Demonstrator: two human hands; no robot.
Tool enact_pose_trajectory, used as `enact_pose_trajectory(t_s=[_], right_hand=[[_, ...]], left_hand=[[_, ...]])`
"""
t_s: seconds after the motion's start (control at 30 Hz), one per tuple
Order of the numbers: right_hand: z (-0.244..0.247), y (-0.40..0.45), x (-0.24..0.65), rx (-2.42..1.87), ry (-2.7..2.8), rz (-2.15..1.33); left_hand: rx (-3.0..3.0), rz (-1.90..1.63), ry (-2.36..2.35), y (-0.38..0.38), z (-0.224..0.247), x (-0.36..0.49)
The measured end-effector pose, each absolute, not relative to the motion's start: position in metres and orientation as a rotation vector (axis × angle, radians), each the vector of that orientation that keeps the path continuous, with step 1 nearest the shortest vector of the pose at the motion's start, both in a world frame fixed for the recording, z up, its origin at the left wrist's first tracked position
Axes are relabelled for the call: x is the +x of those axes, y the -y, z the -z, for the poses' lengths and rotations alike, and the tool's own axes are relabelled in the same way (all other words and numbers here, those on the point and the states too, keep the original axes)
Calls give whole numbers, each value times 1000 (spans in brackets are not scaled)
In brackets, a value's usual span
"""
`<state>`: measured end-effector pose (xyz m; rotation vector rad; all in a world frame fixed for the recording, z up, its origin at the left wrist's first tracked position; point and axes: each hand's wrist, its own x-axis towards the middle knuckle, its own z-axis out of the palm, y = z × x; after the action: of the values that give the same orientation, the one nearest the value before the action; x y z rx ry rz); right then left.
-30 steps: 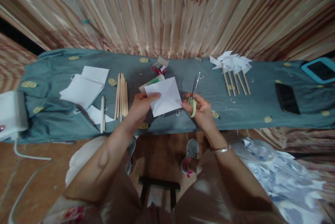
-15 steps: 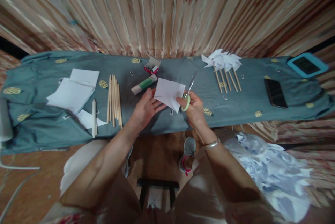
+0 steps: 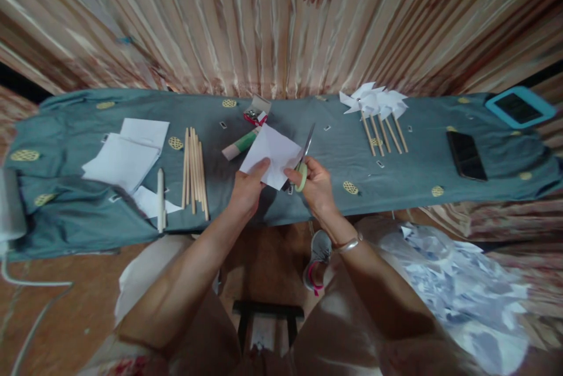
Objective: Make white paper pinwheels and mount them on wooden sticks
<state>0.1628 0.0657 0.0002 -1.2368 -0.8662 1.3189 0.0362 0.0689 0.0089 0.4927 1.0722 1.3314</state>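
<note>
A white square sheet of paper [image 3: 273, 150] is held over the table between my two hands. My left hand [image 3: 247, 188] pinches its lower left edge, thumb on top. My right hand [image 3: 315, 183] has its fingers around the light green handles of a pair of scissors [image 3: 307, 150], whose blades point up and away. The right thumb also presses on the paper's right corner. Behind the paper lies a green and white glue stick [image 3: 241, 144], partly covered by the sheet. Beyond it stands an open small box of metal pins [image 3: 257, 113].
Left are stacked white papers [image 3: 123, 159], a white pen [image 3: 160, 200] and wooden sticks [image 3: 193, 170]. Right are paper pinwheels [image 3: 373, 101] on sticks, a black phone [image 3: 466, 155] and a blue-framed device [image 3: 519, 107]. A bag of paper scraps [image 3: 461, 288] sits below the table at right.
The paper has turned in my hands, a corner now pointing away. My left hand has closed from an open palm under the sheet to a pinch. The scissors shifted slightly left.
</note>
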Motion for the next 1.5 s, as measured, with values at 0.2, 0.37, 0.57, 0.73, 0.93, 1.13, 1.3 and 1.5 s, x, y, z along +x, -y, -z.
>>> enact_pose_trajectory(t_s=[0.2,0.37,0.57,0.73,0.93,1.13,1.3,1.5], right_hand=[[-5,-52,168,-1271,1053,-1414],[-12,-31,169,-1267,1372,-1555],[-14,-21,169,-1216,1543,-1716],[-15,-21,168,-1155,1603,-1758],[-12,-23,165,-1145,1463,-1884],[-5,-25,161,-1105,1347,-1928],[-6,-25,160,-1107,1340,-1892],[-7,-25,158,-1114,1340,-1865]], left_hand=[[494,-1468,-1114,-82,-13,21],[445,-1573,-1104,-93,-19,7],[437,-1560,-1080,-94,-24,3],[514,-1624,-1066,-96,-18,2],[676,-1647,-1178,-100,-7,1],[789,-1599,-1296,-99,-3,3],[846,-1576,-1308,-98,0,5],[885,-1549,-1327,-97,1,5]])
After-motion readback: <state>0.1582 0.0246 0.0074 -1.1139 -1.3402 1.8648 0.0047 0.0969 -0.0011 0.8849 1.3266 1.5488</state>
